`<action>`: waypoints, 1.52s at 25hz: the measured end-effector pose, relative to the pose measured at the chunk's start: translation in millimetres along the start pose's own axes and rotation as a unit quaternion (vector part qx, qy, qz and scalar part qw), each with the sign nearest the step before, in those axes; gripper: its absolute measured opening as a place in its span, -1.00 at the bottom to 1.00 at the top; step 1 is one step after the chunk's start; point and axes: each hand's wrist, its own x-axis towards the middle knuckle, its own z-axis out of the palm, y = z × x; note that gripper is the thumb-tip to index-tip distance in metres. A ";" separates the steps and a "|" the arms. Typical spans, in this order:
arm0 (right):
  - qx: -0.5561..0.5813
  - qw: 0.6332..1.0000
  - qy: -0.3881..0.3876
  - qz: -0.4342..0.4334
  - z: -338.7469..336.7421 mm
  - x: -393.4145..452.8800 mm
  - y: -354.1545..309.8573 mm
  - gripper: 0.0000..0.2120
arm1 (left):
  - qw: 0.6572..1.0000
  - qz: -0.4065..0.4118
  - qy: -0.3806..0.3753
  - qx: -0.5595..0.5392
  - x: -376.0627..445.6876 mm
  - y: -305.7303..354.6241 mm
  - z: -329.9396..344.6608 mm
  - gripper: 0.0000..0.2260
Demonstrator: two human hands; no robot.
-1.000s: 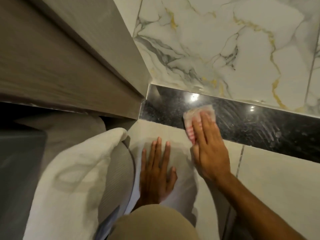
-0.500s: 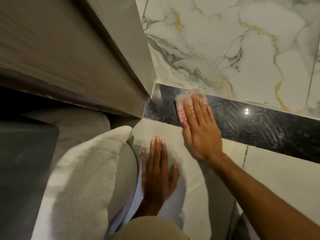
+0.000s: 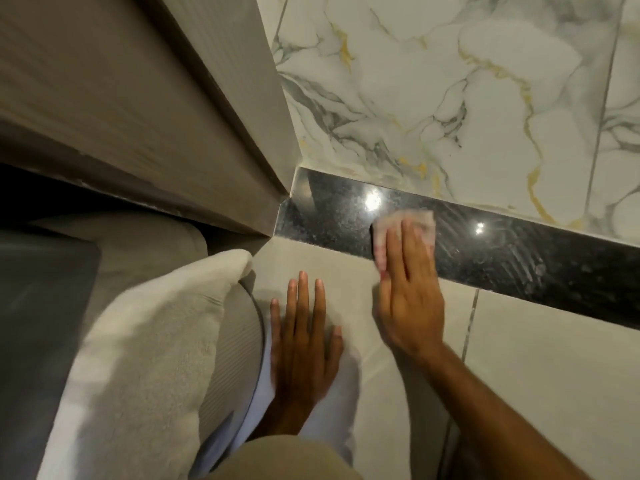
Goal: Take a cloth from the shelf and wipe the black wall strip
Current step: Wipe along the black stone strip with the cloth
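Right grip (image 3: 408, 292), flat on the blurred, seemingly pinkish cloth (image 3: 403, 225), has slid rightward along the black strip (image 3: 519, 258).

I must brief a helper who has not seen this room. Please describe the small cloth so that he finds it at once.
Find the glossy black wall strip running under the white marble tiles. On it, the right hand presses a small cloth flat. It is thin, pale and pinkish, unlike the big fluffy white towel at lower left.
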 end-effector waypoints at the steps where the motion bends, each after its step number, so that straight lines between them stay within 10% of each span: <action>1: -0.010 0.999 0.021 0.032 2.6 25.9 -9.7 -0.29 | 1.000 0.000 0.004 0.000 1.0 -0.4 2.8 -0.38; 8: -0.048 0.994 -0.046 -0.092 15.6 10.9 -31.7 -0.32 | 0.999 0.041 0.013 -0.022 -3.1 -5.4 1.4 -0.37; 14: -0.087 0.988 0.045 0.118 -10.7 -15.2 27.5 -0.33 | 0.997 0.069 0.014 -0.034 1.7 0.1 5.7 -0.35; 20: -0.064 0.998 -0.007 -0.024 5.9 -17.2 10.8 -0.31 | 0.993 0.112 0.001 -0.037 10.2 27.6 3.4 -0.36; 24: -0.087 0.995 -0.009 0.050 -16.0 -87.7 58.0 -0.29 | 0.993 0.104 -0.014 -0.047 12.6 28.3 -4.7 -0.37; 30: -0.073 0.993 0.052 0.078 -5.7 47.7 13.9 -0.32 | 0.990 0.130 0.007 -0.060 12.2 27.1 4.3 -0.36; 33: -0.064 0.998 -0.003 -0.014 5.2 -8.0 7.2 -0.31 | 0.988 0.140 0.002 -0.060 11.6 26.1 1.3 -0.34; 38: -0.104 0.988 0.033 0.111 -19.7 -80.8 71.9 -0.32 | 0.989 0.132 -0.001 -0.065 11.5 29.9 -4.0 -0.36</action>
